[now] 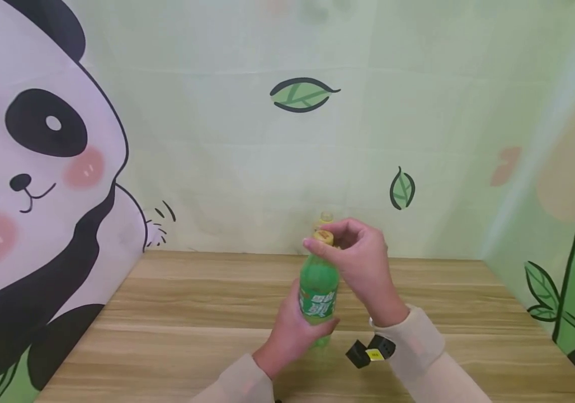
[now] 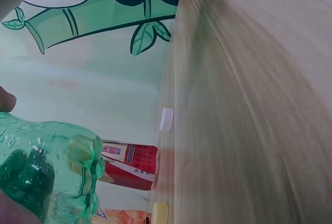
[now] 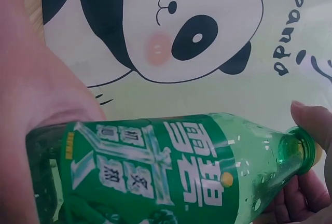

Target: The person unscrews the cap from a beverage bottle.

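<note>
A green plastic soda bottle (image 1: 319, 280) with a green and white label stands nearly upright, held up in front of the person. The left hand (image 1: 292, 327) grips it round its lower part, with the thumb across the front. At the top, the right hand (image 1: 368, 266) pinches the yellow cap (image 1: 324, 236) between thumb and fingers. In the right wrist view the bottle's label (image 3: 197, 167) lies sideways, and the cap sits on the neck between the fingertips. Its ridged base (image 2: 91, 167) shows in the left wrist view, apart from the tabletop.
Behind the bottle, another bottle's clear top (image 1: 326, 217) shows. A red and white container (image 2: 130, 164), a small white object (image 2: 166, 120) and an orange package (image 2: 124, 216) stand farther along the wooden table (image 1: 192, 313). A panda-printed cloth backdrop (image 1: 217, 168) surrounds it.
</note>
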A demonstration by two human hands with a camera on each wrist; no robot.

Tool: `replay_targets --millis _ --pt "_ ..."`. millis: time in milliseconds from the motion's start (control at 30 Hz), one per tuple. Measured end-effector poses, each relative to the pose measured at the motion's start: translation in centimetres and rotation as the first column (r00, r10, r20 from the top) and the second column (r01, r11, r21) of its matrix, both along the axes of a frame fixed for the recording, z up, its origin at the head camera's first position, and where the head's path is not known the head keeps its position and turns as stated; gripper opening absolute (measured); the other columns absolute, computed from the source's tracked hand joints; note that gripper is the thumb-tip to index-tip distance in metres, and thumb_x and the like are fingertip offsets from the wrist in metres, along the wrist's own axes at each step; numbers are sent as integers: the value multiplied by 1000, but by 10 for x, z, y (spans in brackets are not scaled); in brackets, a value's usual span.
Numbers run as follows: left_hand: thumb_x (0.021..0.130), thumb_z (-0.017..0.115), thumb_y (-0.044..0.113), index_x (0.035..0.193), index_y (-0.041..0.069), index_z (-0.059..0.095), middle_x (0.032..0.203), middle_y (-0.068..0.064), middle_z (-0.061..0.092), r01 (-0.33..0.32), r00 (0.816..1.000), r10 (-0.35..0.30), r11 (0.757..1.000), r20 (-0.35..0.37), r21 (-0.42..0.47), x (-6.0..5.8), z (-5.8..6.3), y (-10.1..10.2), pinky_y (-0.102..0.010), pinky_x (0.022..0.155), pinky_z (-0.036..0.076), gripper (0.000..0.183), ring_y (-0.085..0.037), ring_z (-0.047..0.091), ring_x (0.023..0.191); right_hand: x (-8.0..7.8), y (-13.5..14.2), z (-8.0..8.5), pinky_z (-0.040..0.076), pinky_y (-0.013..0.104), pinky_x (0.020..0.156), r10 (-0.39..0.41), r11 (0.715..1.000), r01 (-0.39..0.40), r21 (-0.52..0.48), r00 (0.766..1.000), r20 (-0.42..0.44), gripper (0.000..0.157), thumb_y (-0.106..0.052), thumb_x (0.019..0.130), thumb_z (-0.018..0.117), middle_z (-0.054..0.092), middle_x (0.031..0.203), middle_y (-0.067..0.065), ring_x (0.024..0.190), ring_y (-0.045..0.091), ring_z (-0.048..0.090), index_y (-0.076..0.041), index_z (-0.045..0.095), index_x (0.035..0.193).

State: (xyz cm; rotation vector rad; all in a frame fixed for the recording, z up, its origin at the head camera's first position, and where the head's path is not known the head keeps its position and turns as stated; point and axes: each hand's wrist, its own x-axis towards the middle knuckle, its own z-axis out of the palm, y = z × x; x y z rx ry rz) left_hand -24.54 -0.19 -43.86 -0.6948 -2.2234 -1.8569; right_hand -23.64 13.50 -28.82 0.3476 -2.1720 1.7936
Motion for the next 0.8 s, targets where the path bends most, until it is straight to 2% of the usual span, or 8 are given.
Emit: replay_targets --millis 167,333,533,700,800 --pt "76 89 16 145 26 41 122 5 67 12 1000 -12 1000 2 9 1 2 1 -33 100 56 84 -15 66 110 1 0 1 61 30 75 -14 1000 13 19 1000 13 42 -37 72 94 76 99 5 89 23 71 -13 75 101" --pt "77 89 19 141 27 46 120 5 68 27 1000 -26 999 5 -21 0 2 1 -32 98 56 78 -14 67 107 0 4 -2 60 29 72 6 1000 -6 22 1000 -7 37 -33 72 95 77 95 3 84 21 71 -12 76 97" --pt "77 88 14 136 21 48 118 1 69 62 998 -62 998 9 -22 -1 -2 -2 -31 97 56 72 -14 68 104 -2 7 -6 57 26 68 45 999 -45 -1 999 -18 34 -28 74 93 77 93 0 83 19 70 -11 77 98" --pt "77 87 12 136 21 47 117 -1 69 103 994 -103 995 35 7 -1 -4 -4 -31 97 56 72 -15 68 104 -5 9 -9 59 27 73 100 995 -100 -14 995 -7 33 -26 77 92 77 98 1 88 20 71 -9 77 102" --pt "76 88 13 135 20 47 116 -3 69 104 993 -105 994 47 10 -2 -4 -4 -31 97 56 72 -15 67 103 -6 10 -9 60 28 76 140 990 -140 -3 990 -2 33 -26 79 90 77 104 2 92 20 71 -9 77 104"
